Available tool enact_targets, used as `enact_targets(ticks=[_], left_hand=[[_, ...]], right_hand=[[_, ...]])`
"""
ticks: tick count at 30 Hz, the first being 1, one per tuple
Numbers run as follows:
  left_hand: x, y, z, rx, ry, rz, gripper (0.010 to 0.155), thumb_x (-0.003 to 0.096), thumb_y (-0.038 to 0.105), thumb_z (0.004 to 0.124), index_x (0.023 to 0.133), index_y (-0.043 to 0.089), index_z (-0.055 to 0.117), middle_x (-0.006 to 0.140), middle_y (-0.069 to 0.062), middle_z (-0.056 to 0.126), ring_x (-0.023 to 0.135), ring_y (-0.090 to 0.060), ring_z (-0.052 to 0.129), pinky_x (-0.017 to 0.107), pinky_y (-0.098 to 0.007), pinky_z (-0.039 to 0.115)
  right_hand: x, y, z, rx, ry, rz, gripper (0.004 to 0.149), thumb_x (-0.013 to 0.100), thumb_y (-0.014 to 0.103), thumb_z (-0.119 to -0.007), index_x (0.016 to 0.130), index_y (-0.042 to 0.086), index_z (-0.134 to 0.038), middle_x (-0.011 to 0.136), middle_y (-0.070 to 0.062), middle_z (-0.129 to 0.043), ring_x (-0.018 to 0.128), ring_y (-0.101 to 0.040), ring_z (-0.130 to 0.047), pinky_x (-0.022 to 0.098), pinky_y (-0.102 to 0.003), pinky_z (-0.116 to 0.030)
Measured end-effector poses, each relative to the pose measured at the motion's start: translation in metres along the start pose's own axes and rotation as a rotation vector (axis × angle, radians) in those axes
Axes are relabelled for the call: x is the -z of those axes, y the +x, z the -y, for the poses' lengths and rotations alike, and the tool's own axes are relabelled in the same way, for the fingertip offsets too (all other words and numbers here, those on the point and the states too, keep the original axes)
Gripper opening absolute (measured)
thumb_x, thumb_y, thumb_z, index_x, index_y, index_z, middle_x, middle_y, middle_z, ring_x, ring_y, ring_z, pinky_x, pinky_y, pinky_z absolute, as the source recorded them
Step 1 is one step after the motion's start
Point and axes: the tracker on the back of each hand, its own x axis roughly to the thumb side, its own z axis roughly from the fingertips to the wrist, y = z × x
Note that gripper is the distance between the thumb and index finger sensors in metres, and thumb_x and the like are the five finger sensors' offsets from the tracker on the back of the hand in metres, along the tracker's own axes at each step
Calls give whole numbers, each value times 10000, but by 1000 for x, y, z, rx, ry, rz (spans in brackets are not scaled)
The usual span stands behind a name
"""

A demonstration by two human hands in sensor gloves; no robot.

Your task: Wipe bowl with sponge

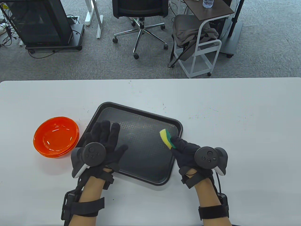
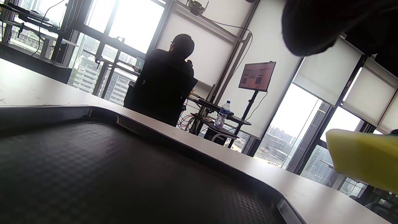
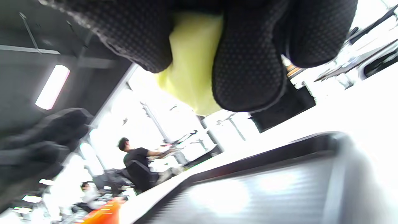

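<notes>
A rectangular tray point(image 1: 141, 150) of dark plastic, with rounded corners, a raised rim and a fine dimpled floor, is set slightly askew near the middle of the tabletop's near edge. The white tabletop point(image 1: 235, 113) is smooth and matte, marked with small specks and scratches. A sponge point(image 1: 166, 138), a soft block with a yellow foam layer backed by a green scouring layer, is pinched at one end by the fingers of the right hand point(image 1: 188, 151) and held tilted over the tray's right side, its free yellow end pointing toward the tray's far right corner. In the right wrist view the foam point(image 3: 194, 62) is seen squeezed between two gloved fingertips point(image 3: 248, 62) whose fabric carries a grid of tiny grip dots. The left hand point(image 1: 105, 143) is spread flat, fingers splayed and holding nothing, over the tray's left part; whether the palm touches the floor cannot be told. Rounded black trackers are strapped to the backs of both hands. A stack of bowls point(image 1: 56, 137), shallow, round, of glossy translucent orange plastic, is placed just beside the tray's left rim, toward the tabletop's left edge, untouched by either hand.
</notes>
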Motion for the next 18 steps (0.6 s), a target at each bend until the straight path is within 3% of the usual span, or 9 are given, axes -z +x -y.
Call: enact_targets(ticks=[3,5,13,18], left_hand=[[0,0,1,-10,-2,4,796,515,587,816,1124,433,327,1166,44,161,1119,-331,58,710,-678,137],[0,0,1,-10,-3,7,795,515,586,816,1124,433,328,1166,42,164,1118,-337,57,709,-679,136],[-2,0,-1,-20,5,14,787,519,578,815,1127,425,339,1168,31,175,1113,-348,51,706,-679,131],[-3,-3,-2,-43,4,7,771,525,565,806,1130,414,354,1169,20,186,1106,-358,48,702,-679,129]], right_hand=[[-1,-15,5,-288,43,-67,479,486,299,-895,892,108,-724,848,-233,-890,495,-327,-1008,482,-589,-772],[-2,-23,4,-376,75,-113,478,480,297,-903,889,120,-729,864,-222,-882,515,-333,-996,494,-592,-762],[-9,-66,-18,-557,264,-324,462,471,280,-909,878,129,-748,913,-225,-839,590,-381,-935,524,-617,-716],[-13,-79,-29,-458,468,-466,529,494,337,-891,925,115,-679,1031,-265,-633,825,-491,-717,602,-676,-575]])
